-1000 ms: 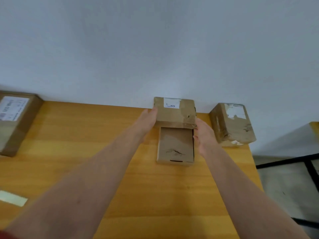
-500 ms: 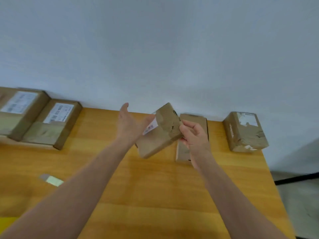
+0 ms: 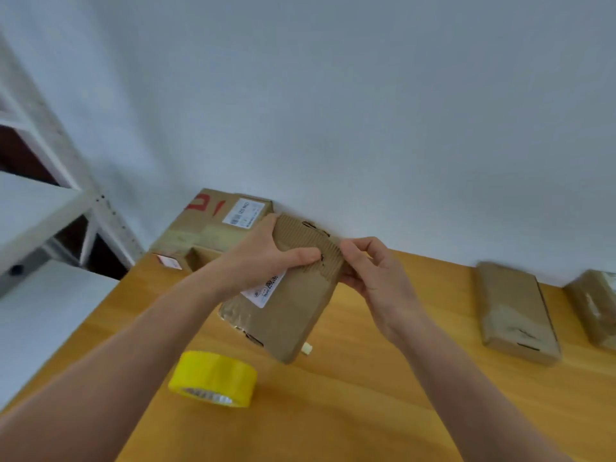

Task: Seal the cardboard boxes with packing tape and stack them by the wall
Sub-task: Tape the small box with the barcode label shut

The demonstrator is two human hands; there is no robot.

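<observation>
Item 1: cardboard box (image 3: 286, 315), brown, white label on its upper face, held tilted above the table (image 3: 350, 411) between both hands, its far end close to the wall (image 3: 333, 111).
Left hand (image 3: 263, 255): gripped the box's far left end, thumb laid across the ribbed flap, palm covering part of the label.
Right hand (image 3: 373, 271): pinched the flap's right edge between thumb and curled fingers.
Item 2: roll of yellow packing tape (image 3: 213, 378), resting on the table near the box's lower corner, touched by neither hand.
Item 3: larger box (image 3: 213, 221), red marking and white label, against the wall behind the left hand.
Item 4: flat box (image 3: 513, 311) on the table to the right, by the wall, well apart from item 1; blurred.
Item 5: edge box (image 3: 596, 305), just beyond the flat box, partly out of view.
Item 6: white shelf unit (image 3: 50, 208), left of the table.
</observation>
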